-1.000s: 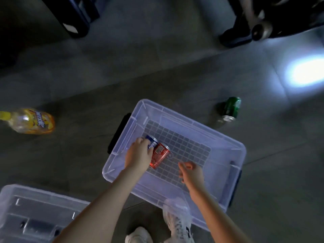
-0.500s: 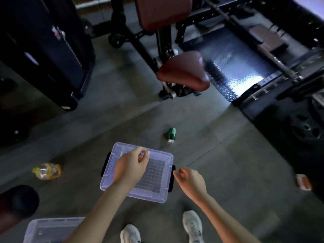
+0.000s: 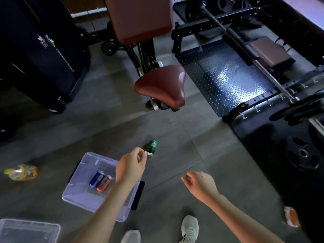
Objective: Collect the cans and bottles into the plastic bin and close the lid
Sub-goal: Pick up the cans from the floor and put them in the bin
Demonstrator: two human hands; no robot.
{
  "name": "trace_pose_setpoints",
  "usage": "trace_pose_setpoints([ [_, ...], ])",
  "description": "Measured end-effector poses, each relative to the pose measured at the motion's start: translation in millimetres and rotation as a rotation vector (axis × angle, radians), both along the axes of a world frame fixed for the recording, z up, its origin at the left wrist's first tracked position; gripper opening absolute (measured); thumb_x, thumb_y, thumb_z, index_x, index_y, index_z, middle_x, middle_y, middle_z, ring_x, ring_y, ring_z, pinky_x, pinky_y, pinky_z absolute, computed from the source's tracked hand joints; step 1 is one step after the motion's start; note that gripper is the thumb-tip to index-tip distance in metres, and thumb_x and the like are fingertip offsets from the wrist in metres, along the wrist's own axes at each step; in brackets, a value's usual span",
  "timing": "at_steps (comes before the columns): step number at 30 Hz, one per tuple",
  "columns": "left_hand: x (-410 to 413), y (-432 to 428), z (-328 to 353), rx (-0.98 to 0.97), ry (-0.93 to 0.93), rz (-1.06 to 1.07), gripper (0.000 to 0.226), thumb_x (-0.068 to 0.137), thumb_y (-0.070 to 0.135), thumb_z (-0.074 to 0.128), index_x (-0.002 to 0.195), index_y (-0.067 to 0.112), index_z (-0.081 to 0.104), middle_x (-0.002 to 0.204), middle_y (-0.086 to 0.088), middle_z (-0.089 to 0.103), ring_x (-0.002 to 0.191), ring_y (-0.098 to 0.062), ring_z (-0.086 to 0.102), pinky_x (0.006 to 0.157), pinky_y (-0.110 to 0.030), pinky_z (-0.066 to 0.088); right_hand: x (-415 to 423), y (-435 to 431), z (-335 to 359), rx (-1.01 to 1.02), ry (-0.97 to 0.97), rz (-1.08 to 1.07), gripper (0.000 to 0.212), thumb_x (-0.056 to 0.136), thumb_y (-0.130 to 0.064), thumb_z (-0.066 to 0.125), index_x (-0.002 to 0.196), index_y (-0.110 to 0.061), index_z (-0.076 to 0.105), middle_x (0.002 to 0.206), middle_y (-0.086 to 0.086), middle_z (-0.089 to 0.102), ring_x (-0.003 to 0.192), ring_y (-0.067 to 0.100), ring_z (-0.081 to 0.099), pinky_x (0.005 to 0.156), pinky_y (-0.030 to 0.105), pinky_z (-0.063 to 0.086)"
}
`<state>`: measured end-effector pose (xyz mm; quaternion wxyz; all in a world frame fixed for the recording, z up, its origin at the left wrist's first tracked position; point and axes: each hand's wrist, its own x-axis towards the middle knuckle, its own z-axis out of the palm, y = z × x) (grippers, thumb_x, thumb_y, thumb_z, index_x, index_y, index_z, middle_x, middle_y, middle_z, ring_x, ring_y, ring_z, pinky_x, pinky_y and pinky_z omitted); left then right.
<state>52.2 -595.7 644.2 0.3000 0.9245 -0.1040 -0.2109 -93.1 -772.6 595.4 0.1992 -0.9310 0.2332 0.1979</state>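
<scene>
Green can (image 3: 151, 146) beyond empty left hand (image 3: 130, 166) (fingers loosely curled).

Clear bin (image 3: 77, 193) open, blue can (image 3: 95, 179), red can (image 3: 104, 184) inside; green can (image 3: 151, 146) on floor.

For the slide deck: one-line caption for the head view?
Left hand reaches toward green can on gym floor; two cans already in clear bin, right hand empty.

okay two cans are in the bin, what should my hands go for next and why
Probably reach the left hand forward and take the green can. It lies on the floor just past those fingertips, beyond the bin, and both hands look empty. The yellow bottle lies farther off.
</scene>
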Motion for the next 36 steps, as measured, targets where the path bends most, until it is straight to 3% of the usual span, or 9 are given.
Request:
trace_pose_setpoints([
  [3,18,-35,-47,0.033,-0.005,0.047,0.022,0.091,0.033,0.05,0.091,0.015,0.063,0.073,-0.001,0.067,0.072,-0.026,0.06,0.061,-0.03,0.043,20,-49,-44,-0.027,0.016,0.036,0.033,0.093,-0.04,0.045,0.068,-0.018,0.045,0.087,0.009,0.07,0.086,0.031,0.064,0.062,0.029,0.029],
  [6,44,-59,-112,0.078,-0.001,0.088,0.021,0.092,0.034,0.048,0.094,0.017,0.061,0.081,-0.003,0.072,0.081,-0.03,0.066,0.066,-0.033,0.05,50,-85,-104,-0.057,0.001,0.041,0.034,0.09,-0.038,0.052,0.067,-0.014,0.057,0.079,0.009,0.071,0.078,0.033,0.066,0.059,0.028,0.03],
  [13,97,-94,-297,0.212,0.105,0.137,0.029,0.091,0.028,0.049,0.115,0.014,0.056,0.106,-0.012,0.068,0.103,-0.032,0.059,0.08,-0.036,0.046,136,-122,-247,-0.002,0.093,0.11,0.03,0.092,-0.037,0.049,0.068,-0.018,0.051,0.085,0.012,0.072,0.084,0.035,0.065,0.061,0.029,0.03],
  [18,126,-110,-443,0.258,0.191,0.156,0.039,0.087,0.025,0.055,0.124,0.013,0.051,0.119,-0.015,0.06,0.109,-0.033,0.055,0.088,-0.039,0.045,201,-125,-361,-0.016,0.186,0.226,0.036,0.094,-0.041,0.041,0.091,-0.013,0.063,0.102,0.009,0.07,0.1,0.032,0.062,0.07,0.033,0.042],
  [24,146,-123,-581,0.378,0.204,0.173,0.058,0.082,0.035,0.06,0.135,0.027,0.039,0.131,-0.006,0.048,0.119,-0.029,0.046,0.091,-0.038,0.044,263,-117,-505,0.134,0.2,0.275,0.026,0.094,-0.036,0.044,0.102,-0.015,0.057,0.1,0.009,0.069,0.096,0.032,0.063,0.063,0.031,0.034],
  [29,145,-127,-635,0.392,0.296,0.209,0.077,0.076,0.042,0.065,0.141,0.03,0.026,0.133,-0.006,0.048,0.121,-0.028,0.047,0.092,-0.04,0.045,291,-97,-578,0.449,0.313,0.136,0.047,0.094,-0.031,0.049,0.138,-0.02,0.037,0.106,0.013,0.07,0.093,0.029,0.064,0.072,0.033,0.047],
  [31,143,-128,-634,0.377,0.299,0.225,0.071,0.078,0.04,0.063,0.139,0.028,0.029,0.13,-0.008,0.049,0.118,-0.029,0.049,0.091,-0.038,0.046,295,-85,-585,0.596,0.349,-0.022,0.047,0.093,-0.03,0.053,0.137,-0.023,0.038,0.113,0.014,0.067,0.099,0.032,0.064,0.081,0.043,0.054],
  [33,141,-127,-618,0.368,0.265,0.249,0.066,0.081,0.036,0.061,0.139,0.024,0.032,0.127,-0.011,0.051,0.116,-0.032,0.05,0.089,-0.039,0.046,296,-72,-576,0.712,0.334,-0.16,0.043,0.093,-0.025,0.054,0.134,-0.023,0.041,0.116,0.012,0.063,0.097,0.03,0.064,0.078,0.044,0.057],
  [36,145,-120,-577,0.332,0.175,0.335,0.064,0.079,0.026,0.065,0.137,0.019,0.038,0.113,-0.016,0.059,0.103,-0.038,0.057,0.079,-0.041,0.05,300,-55,-537,0.736,0.195,-0.168,0.035,0.093,-0.016,0.051,0.126,-0.027,0.048,0.112,0.011,0.066,0.086,0.026,0.066,0.077,0.048,0.058],
])
